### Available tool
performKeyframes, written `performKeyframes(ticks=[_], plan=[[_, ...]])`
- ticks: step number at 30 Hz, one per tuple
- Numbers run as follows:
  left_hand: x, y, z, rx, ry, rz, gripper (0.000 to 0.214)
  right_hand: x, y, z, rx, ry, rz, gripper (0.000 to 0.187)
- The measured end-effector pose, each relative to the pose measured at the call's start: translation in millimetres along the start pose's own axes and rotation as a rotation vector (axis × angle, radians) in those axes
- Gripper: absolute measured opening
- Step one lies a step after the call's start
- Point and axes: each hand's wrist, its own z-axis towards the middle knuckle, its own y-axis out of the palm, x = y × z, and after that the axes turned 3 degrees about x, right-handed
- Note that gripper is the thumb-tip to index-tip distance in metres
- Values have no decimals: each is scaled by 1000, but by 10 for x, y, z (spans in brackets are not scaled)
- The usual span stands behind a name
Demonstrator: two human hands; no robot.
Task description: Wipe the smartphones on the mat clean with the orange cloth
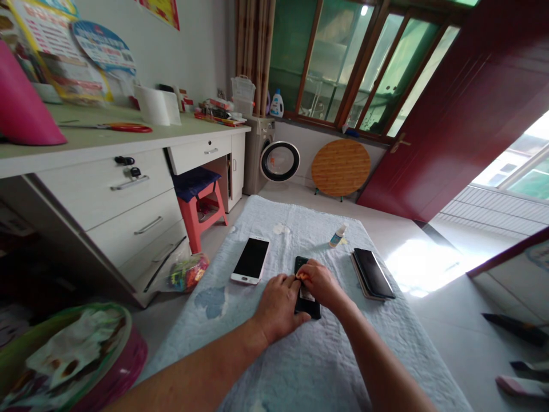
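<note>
A black phone (310,309) lies on the pale blue cloth cover (326,355) in front of me. My left hand (278,306) holds it along its left side, the thumb at the lower edge and the fingertips higher up. Pinched in my right hand (321,281) is a small orange cloth (302,276), pressed against the phone's upper part. Both hands hide much of the phone. To the left lies a white phone (251,260) with a dark screen. On the right, another dark phone (373,273) rests on a light flat object. A small spray bottle (338,236) stands beyond my right hand.
Left of the covered table are a desk (141,197) with drawers, a red stool (199,209), a plastic bag (184,272) and a waste bin (128,349). A washing machine (257,154) with its door ajar and a folded round table (341,166) stand farther back.
</note>
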Motion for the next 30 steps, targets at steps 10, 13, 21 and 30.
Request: performKeyframes(ticks=[10, 13, 21, 30], plan=[[14, -5, -10, 1, 10, 37, 57, -2, 91, 305, 115, 115, -100, 21], [9, 13, -8, 8, 9, 48, 58, 14, 99, 400, 116, 148, -126, 22], [1, 22, -12, 16, 9, 54, 60, 91, 120, 503, 116, 174, -170, 22], [-8, 35, -14, 29, 8, 34, 60, 385, -5, 280, 147, 185, -155, 18]])
